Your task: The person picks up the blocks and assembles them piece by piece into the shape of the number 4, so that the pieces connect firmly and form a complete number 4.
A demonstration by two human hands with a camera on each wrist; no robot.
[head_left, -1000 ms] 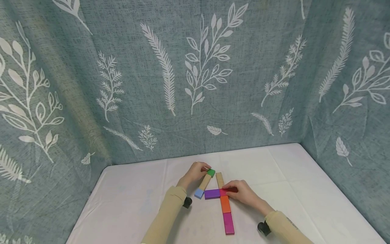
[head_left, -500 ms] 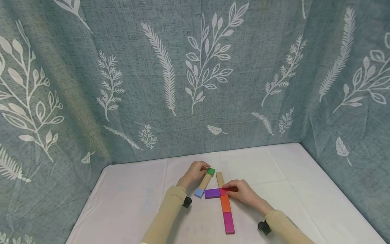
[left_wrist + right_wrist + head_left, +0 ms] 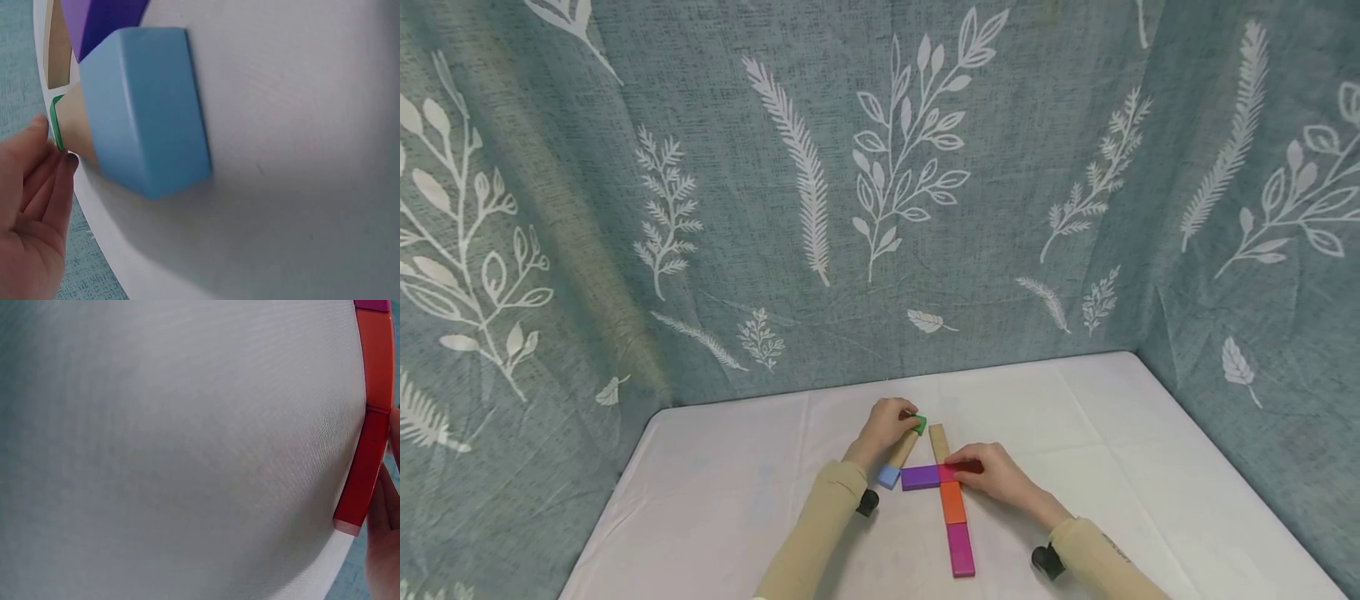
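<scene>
My left hand (image 3: 886, 423) pinches a green block (image 3: 921, 425) at the far end of a slanted plain wooden block (image 3: 904, 450), its fingers partly covering the green. A light blue block (image 3: 888, 477) lies at the near end of that wooden block; it looms large in the left wrist view. My right hand (image 3: 992, 471) holds a red block (image 3: 364, 472) between thumb and fingers, hiding much of it in the head view. The red block meets a purple block (image 3: 920, 477), an orange block (image 3: 952, 502) and a second plain wooden block (image 3: 939, 444).
A magenta block (image 3: 960, 550) continues the line below the orange one, toward the front. All the blocks lie on a white-covered table (image 3: 737, 500). A blue-green curtain (image 3: 820, 208) with white leaf patterns stands behind and at both sides.
My left hand has shifted slightly right and now covers more of the green block. My right hand stays in place at the red block. The other blocks have not visibly moved.
</scene>
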